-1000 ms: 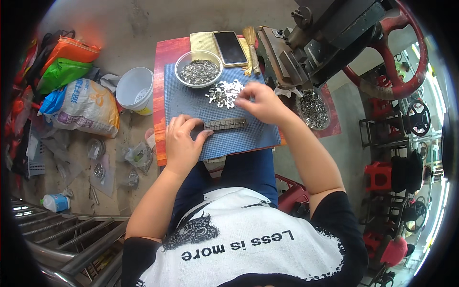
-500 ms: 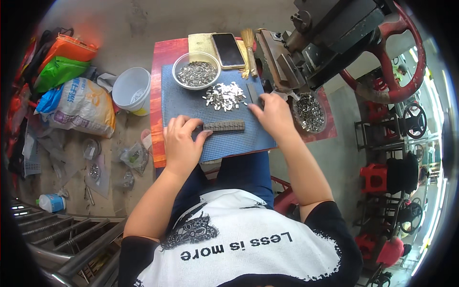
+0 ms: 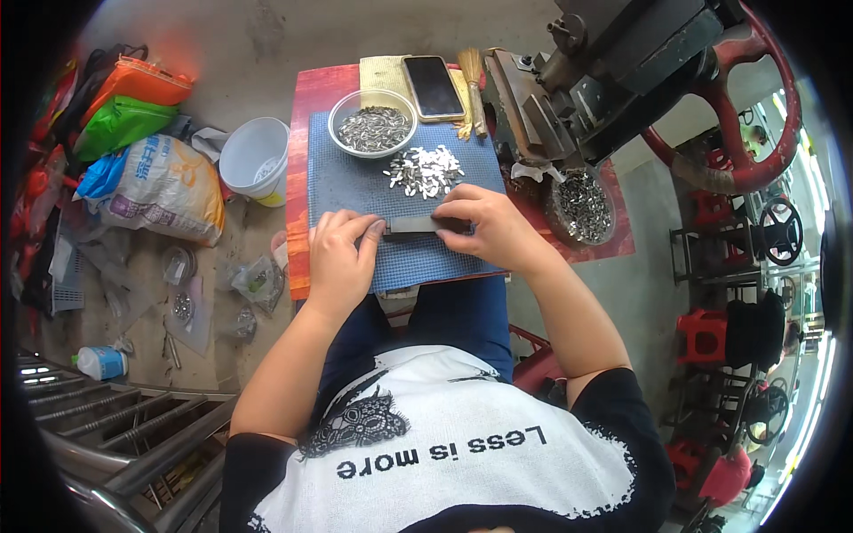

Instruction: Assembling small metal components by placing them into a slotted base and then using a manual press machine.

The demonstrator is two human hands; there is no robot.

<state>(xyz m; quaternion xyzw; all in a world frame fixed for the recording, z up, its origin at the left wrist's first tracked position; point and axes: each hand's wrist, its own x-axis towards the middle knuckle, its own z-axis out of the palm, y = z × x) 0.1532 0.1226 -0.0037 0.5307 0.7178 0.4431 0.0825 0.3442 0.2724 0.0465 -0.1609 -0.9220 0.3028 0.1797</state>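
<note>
On a blue textured mat (image 3: 333, 195), a flat grey metal bar (image 3: 414, 225) lies over the slotted block, which is now mostly covered. My left hand (image 3: 342, 253) pinches the left end of the slotted block between thumb and fingers. The right end of the flat bar is between the thumb and fingers of my right hand (image 3: 489, 226). Just beyond them is a loose pile of small white and dark metal pieces (image 3: 426, 171). A clear bowl (image 3: 332, 133) of small slim metal pieces stands behind the pile, to the left.
A phone (image 3: 434, 86) and a straw brush (image 3: 474, 93) lie at the table's back. To the right stand a tub of metal pieces (image 3: 582, 209) and a machine with a red handwheel (image 3: 733, 115). A white bucket (image 3: 253, 151) and a large sack (image 3: 164, 191) are on the left.
My right hand has brought the flat bar from the mat's right side leftward and nearer, onto the slotted block. My left hand stays at the block's left end.
</note>
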